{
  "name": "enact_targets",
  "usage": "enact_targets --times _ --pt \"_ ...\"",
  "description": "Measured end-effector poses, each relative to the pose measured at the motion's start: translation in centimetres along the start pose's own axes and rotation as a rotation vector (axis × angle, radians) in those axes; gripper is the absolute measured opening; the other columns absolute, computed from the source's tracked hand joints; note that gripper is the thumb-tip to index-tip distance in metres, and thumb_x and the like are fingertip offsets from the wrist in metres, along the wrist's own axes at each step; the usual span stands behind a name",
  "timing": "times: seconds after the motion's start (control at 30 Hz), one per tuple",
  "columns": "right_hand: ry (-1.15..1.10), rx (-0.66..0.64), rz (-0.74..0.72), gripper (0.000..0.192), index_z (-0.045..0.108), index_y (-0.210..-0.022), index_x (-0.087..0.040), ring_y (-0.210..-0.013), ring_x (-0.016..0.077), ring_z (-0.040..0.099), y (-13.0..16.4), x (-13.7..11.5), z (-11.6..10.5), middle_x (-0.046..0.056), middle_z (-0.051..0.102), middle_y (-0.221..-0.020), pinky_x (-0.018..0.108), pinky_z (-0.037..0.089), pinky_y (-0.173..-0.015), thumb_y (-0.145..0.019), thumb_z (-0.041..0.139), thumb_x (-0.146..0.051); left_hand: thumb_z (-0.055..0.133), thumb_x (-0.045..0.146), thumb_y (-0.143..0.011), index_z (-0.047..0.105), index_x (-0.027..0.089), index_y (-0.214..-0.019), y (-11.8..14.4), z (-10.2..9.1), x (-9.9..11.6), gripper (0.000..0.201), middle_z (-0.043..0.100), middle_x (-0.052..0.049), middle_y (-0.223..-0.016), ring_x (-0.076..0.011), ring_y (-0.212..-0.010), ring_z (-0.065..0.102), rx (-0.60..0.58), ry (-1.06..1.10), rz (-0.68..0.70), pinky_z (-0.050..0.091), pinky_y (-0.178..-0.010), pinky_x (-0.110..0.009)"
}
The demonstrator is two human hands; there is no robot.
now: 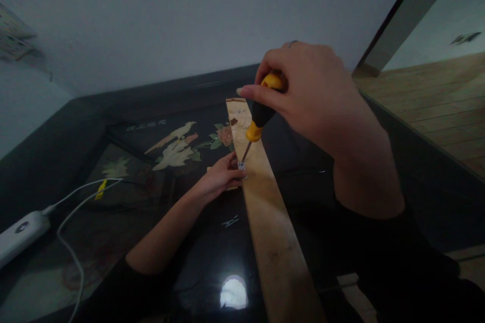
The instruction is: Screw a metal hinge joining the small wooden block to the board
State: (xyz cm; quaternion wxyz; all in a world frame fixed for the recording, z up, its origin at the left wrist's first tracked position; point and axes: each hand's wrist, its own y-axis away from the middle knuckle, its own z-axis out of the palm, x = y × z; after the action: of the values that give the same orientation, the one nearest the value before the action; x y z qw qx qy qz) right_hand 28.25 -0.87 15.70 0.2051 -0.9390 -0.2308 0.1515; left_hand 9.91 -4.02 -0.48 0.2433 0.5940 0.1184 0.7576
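My right hand (306,96) is closed around the yellow and black handle of a screwdriver (261,108), its shaft slanting down to the left. The screwdriver's tip meets a small silvery metal piece (242,167) at the left edge of a long wooden board (271,202). My left hand (222,176) pinches that metal piece against the board, thumb on the near side and fingers on the far side. Whether a screw sits under the tip is too small to tell. Another bit of wood shows partly beneath my left hand.
Several thin screws (230,221) lie on the dark glossy table (212,247) left of the board. A white power strip (22,234) with white cables and a yellow tag (101,190) is at the left. The wall (170,20) rises behind the table.
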Motion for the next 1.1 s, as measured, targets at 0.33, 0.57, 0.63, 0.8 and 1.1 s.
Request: enact_targets --times 0.33,0.57,0.63,0.8,1.1 --pt "-0.078 -0.03 -0.086 0.02 0.072 -0.093 -0.025 -0.096 0.0298 0.064 -0.1 0.0 -0.2 0.009 0.073 -0.101 0.043 0.045 -0.083 -0.093 0.057 -0.038 0.067 -0.004 -0.07 0.056 0.018 -0.127 0.5 0.5 0.5 0.061 0.072 -0.008 -0.109 -0.0157 -0.084 0.073 0.025 -0.017 -0.011 0.06 -0.069 -0.023" --pt "-0.128 0.032 0.024 0.049 0.072 -0.089 -0.02 -0.086 0.0289 0.064 -0.6 0.1 1.3 0.011 0.07 -0.087 0.039 0.045 -0.072 -0.09 0.052 -0.064 0.072 -0.001 -0.069 0.055 0.018 -0.126 0.4 0.4 0.3 0.062 0.071 -0.008 -0.105 -0.0181 -0.084 0.073 -0.005 0.009 -0.001 0.061 -0.068 -0.025" --pt "-0.212 0.007 -0.069 0.038 0.071 -0.098 -0.022 -0.092 0.0263 0.064 -0.4 1.0 0.7 0.009 0.071 -0.098 0.036 0.045 -0.074 -0.089 0.059 -0.056 0.072 -0.001 -0.069 0.056 0.018 -0.124 0.3 0.3 0.3 0.061 0.071 -0.008 -0.107 -0.0188 -0.085 0.073 -0.007 0.018 0.002 0.061 -0.07 -0.027" --pt "-0.336 -0.067 -0.201 0.022 0.07 -0.105 -0.024 -0.091 0.0217 0.064 0.1 2.0 -0.9 0.004 0.072 -0.106 0.033 0.045 -0.077 -0.085 0.067 -0.032 0.07 -0.003 -0.068 0.054 0.018 -0.126 0.3 0.2 0.3 0.063 0.072 -0.008 -0.106 -0.0189 -0.084 0.074 -0.021 0.032 -0.004 0.061 -0.067 -0.026" --pt "-0.252 -0.039 -0.165 0.017 0.071 -0.096 -0.023 -0.09 0.0238 0.064 -0.2 1.4 0.3 0.006 0.072 -0.096 0.036 0.044 -0.077 -0.089 0.063 -0.035 0.065 0.001 -0.072 0.056 0.016 -0.121 0.1 -0.2 0.1 0.052 0.071 -0.009 -0.105 -0.0175 -0.079 0.073 -0.064 0.105 0.0 0.063 -0.068 -0.029"
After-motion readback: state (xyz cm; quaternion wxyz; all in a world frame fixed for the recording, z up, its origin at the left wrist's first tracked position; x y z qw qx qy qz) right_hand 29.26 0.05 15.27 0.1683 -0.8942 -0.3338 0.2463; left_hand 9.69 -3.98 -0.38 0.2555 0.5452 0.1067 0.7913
